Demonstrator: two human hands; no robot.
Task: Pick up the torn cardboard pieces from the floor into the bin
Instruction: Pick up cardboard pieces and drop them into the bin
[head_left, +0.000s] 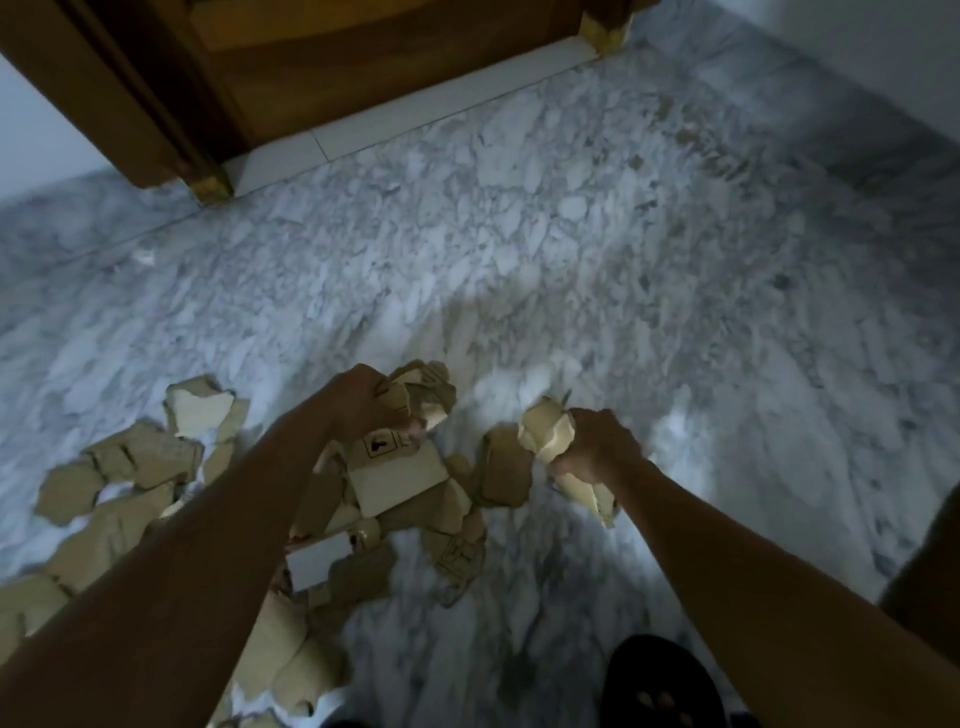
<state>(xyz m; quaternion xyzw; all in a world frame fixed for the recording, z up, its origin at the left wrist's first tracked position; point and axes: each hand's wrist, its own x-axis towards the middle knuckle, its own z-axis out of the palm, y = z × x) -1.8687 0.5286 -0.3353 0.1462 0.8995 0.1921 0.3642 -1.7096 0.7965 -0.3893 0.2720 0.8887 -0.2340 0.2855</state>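
Observation:
Torn brown cardboard pieces lie scattered over the marble floor at the lower left and centre. My left hand grips a bunch of torn pieces above the pile. My right hand grips another bunch of pale torn cardboard, which sticks out above and below the fist. A piece with a black printed symbol lies just under my left hand. No bin is in view.
A wooden door and frame stand at the top, with a white threshold strip. A dark slipper is at the bottom right and a dark object at the right edge. A small white scrap lies far left.

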